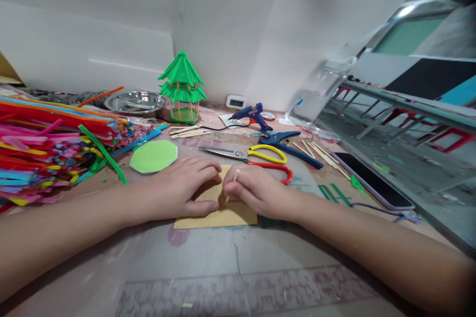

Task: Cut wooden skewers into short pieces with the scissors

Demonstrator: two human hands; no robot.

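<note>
A tan piece of cardboard [223,218] lies flat on the table in front of me. My left hand [178,183] rests over its left side, thumb and fingers apart, touching the board. Above the board's right part, my right hand [256,190] pinches a short thin wooden stick [228,199] that points down at the surface; most of the stick is covered by the fingers. Just behind my hands lie scissors [240,152] with one yellow and one red handle. A light green octagonal piece [154,156] sits beyond my left wrist.
Pipe cleaners [44,153] are heaped at the left, near a metal dish [136,102]. A green pagoda model [181,91] stands at the back. Rightward are a blue glue gun [253,115], blue cutters [290,146], loose sticks [327,156], a phone [372,178] and a clear jug [316,94].
</note>
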